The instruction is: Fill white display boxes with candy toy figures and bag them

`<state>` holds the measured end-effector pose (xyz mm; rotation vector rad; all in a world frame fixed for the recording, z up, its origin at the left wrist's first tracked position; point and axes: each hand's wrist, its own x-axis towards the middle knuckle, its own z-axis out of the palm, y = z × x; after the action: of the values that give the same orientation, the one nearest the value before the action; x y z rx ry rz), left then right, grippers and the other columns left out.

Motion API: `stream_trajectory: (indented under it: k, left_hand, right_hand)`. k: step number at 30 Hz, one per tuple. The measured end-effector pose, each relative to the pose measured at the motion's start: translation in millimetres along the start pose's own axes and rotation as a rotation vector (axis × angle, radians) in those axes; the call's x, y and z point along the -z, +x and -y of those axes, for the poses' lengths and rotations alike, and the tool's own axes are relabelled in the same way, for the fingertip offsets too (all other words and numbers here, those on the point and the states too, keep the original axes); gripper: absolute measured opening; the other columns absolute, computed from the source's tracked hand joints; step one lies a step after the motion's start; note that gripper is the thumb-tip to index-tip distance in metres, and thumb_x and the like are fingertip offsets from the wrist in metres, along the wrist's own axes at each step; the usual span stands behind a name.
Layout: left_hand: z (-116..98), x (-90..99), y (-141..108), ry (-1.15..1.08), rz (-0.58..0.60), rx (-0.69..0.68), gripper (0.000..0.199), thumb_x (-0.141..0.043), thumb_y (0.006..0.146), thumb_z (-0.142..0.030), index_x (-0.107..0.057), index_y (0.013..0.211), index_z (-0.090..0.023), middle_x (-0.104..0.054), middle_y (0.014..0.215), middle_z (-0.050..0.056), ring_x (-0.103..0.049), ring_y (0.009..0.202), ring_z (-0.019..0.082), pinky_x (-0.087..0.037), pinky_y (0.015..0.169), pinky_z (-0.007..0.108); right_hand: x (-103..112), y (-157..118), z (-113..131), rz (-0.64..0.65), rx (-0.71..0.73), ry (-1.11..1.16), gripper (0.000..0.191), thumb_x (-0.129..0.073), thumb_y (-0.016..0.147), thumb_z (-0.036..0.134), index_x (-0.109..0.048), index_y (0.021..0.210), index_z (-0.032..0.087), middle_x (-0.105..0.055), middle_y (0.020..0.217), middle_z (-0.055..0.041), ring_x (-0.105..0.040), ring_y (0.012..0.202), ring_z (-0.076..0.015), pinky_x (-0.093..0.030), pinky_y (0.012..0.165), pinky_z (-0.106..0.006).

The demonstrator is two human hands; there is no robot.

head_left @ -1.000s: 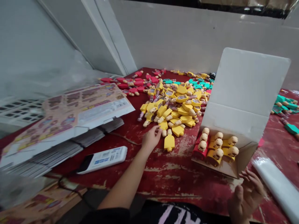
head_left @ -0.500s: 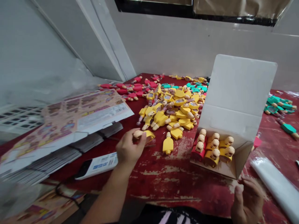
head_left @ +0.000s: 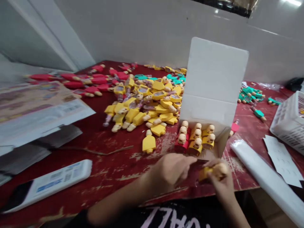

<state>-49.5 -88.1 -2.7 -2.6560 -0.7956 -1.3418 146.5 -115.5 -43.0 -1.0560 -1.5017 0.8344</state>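
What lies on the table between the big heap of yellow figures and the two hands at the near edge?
In the head view, one lone yellow figure lies between the heap and the left hand; otherwise worn red table.

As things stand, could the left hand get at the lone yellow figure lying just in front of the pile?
Probably yes. The left hand sits close to the yellow figure, with only bare red table between them. It is, however, together with the right hand at a small yellow piece, so it looks occupied.
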Motion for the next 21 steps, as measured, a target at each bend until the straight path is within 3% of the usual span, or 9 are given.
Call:
stream_trajectory:
  k: [3, 5, 7, 9, 14, 19, 21]
  left_hand:
    - [11, -3.8, 1, 0.001, -0.111, 0.123, 0.020, -0.034, 0.095, -0.014, -0.051, 0.087, -0.018, -0.060, 0.068, 0.001, -0.055, 0.061, 0.013, -0.046, 0.061, 0.024]
    - [18, -10.0, 3, 0.059, -0.111, 0.124, 0.019, -0.036, 0.095, -0.015, -0.051, 0.083, -0.018, -0.061, 0.072, 0.003, -0.056, 0.069, 0.015, -0.045, 0.068, 0.028]
    - [23, -18.2, 6, 0.149, -0.095, 0.103, 0.020, -0.039, 0.095, -0.018, -0.053, 0.081, -0.017, -0.062, 0.077, 0.004, -0.055, 0.078, 0.017, -0.042, 0.075, 0.031]
    - [29, -26.1, 7, 0.247, -0.064, 0.104, 0.024, -0.042, 0.096, -0.023, -0.057, 0.077, -0.018, -0.064, 0.082, 0.005, -0.054, 0.085, 0.019, -0.038, 0.079, 0.034]
    - [38, -35.3, 2, 0.309, 0.002, 0.127, 0.028, -0.044, 0.096, -0.028, -0.062, 0.076, -0.019, -0.065, 0.090, 0.006, -0.048, 0.093, 0.021, -0.033, 0.084, 0.037]
    - [37, -41.1, -3, 0.328, 0.010, 0.164, 0.028, -0.043, 0.095, -0.028, -0.062, 0.076, -0.020, -0.065, 0.092, 0.006, -0.046, 0.097, 0.023, -0.031, 0.091, 0.040]
    - [37, -44.1, -4, 0.303, -0.004, 0.175, 0.029, -0.042, 0.095, -0.028, -0.062, 0.076, -0.020, -0.065, 0.093, 0.007, -0.046, 0.100, 0.023, -0.030, 0.094, 0.042]
  right_hand:
    - [23, 4, -14, -0.461, 0.060, 0.085, 0.007, -0.054, 0.081, 0.018, -0.049, 0.077, 0.021, -0.056, 0.072, 0.0011, -0.059, 0.062, -0.0144, -0.053, 0.056, -0.029]
    - [25, 9, -25, -0.625, 0.185, 0.091, 0.009, -0.054, 0.082, 0.020, -0.046, 0.077, 0.022, -0.052, 0.071, 0.0027, -0.057, 0.063, -0.0142, -0.054, 0.057, -0.031]
    - [19, 14, -36, -0.593, 0.321, 0.055, 0.010, -0.053, 0.082, 0.020, -0.045, 0.077, 0.023, -0.052, 0.071, 0.0029, -0.057, 0.063, -0.0142, -0.054, 0.058, -0.031]
    - [11, 16, -45, -0.477, 0.418, -0.028, 0.012, -0.052, 0.081, 0.016, -0.044, 0.076, 0.022, -0.052, 0.070, 0.0023, -0.056, 0.063, -0.0142, -0.052, 0.057, -0.031]
    - [-1, 19, -44, -0.236, 0.467, -0.248, 0.014, -0.052, 0.079, 0.011, -0.042, 0.077, 0.022, -0.044, 0.067, 0.0032, -0.048, 0.056, -0.0115, -0.041, 0.049, -0.025]
    - [-3, 27, -43, -0.203, 0.457, -0.301, 0.014, -0.053, 0.079, 0.011, -0.043, 0.077, 0.021, -0.040, 0.066, 0.0039, -0.046, 0.055, -0.0109, -0.038, 0.048, -0.024]
    - [-2, 33, -47, -0.259, 0.416, -0.313, 0.014, -0.053, 0.079, 0.012, -0.043, 0.075, 0.021, -0.041, 0.064, 0.0043, -0.046, 0.054, -0.0107, -0.039, 0.048, -0.023]
